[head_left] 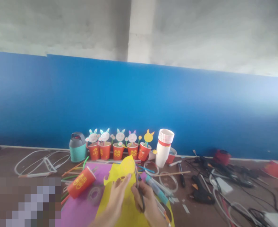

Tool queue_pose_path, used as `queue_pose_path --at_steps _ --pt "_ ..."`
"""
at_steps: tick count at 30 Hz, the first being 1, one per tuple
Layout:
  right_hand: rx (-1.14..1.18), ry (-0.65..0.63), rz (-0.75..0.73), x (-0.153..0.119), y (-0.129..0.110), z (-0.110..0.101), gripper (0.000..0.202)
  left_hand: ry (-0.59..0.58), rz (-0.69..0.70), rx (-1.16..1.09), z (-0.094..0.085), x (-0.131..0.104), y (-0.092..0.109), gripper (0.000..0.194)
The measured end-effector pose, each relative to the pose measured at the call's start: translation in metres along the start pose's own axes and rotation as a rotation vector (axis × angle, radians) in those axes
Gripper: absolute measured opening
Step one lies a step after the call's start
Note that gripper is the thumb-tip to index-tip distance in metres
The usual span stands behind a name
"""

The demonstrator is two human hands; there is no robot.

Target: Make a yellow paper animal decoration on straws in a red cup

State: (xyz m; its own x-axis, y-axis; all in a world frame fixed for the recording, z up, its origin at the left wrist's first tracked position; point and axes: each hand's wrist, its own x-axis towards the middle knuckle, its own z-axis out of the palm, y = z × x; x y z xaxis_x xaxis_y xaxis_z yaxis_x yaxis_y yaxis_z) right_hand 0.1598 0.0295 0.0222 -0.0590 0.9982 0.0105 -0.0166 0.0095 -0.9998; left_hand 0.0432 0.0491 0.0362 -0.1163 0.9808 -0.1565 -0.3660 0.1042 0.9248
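Observation:
My left hand (116, 192) holds a piece of yellow paper (126, 165) up by its lower edge, its fingers closed on it. Scissors (137, 183) are gripped in my right hand (147, 198), blades pointing up along the right side of that piece. A curved cut edge shows on the paper's left. Under both hands lies a larger yellow sheet (134, 217), over a purple sheet (76, 212). A roll of clear tape (95, 194) and a tipped red paper cup (81, 182) rest left of my left hand.
Several red cups (118, 152) with paper rabbit faces stand along the blue partition (120, 97). Beside them rise stacked white cups (163, 151) and a teal-and-grey container (77, 149). A black glue gun (201, 190), a marker (181, 175) and tangled cables (247, 189) lie to the right.

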Motion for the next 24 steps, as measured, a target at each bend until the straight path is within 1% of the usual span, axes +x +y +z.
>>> queue_pose_path --at_steps 3,6,9,13,16,18,24 --pt "-0.040 -0.014 -0.021 -0.004 -0.006 -0.001 0.041 -0.059 0.008 -0.004 0.002 -0.003 0.002 0.032" --pt "-0.062 -0.014 -0.066 -0.006 -0.013 -0.002 0.039 -0.129 0.016 -0.008 0.003 -0.002 0.001 0.026" --pt "-0.075 0.001 -0.077 -0.006 -0.015 -0.003 0.038 -0.114 0.024 -0.007 0.004 0.000 -0.003 0.027" --pt "-0.039 0.027 -0.033 -0.003 -0.008 -0.002 0.039 -0.114 0.032 -0.021 0.002 0.001 -0.007 0.035" --pt "0.025 0.014 0.000 0.000 -0.002 -0.002 0.041 -0.105 0.027 -0.026 0.001 -0.001 -0.007 0.043" --pt "0.050 0.005 0.008 0.001 -0.001 -0.002 0.042 -0.089 0.020 -0.031 0.002 -0.002 -0.005 0.046" --pt "0.029 0.012 0.024 0.000 -0.008 -0.002 0.045 -0.088 0.019 -0.061 0.005 -0.004 0.009 0.037"
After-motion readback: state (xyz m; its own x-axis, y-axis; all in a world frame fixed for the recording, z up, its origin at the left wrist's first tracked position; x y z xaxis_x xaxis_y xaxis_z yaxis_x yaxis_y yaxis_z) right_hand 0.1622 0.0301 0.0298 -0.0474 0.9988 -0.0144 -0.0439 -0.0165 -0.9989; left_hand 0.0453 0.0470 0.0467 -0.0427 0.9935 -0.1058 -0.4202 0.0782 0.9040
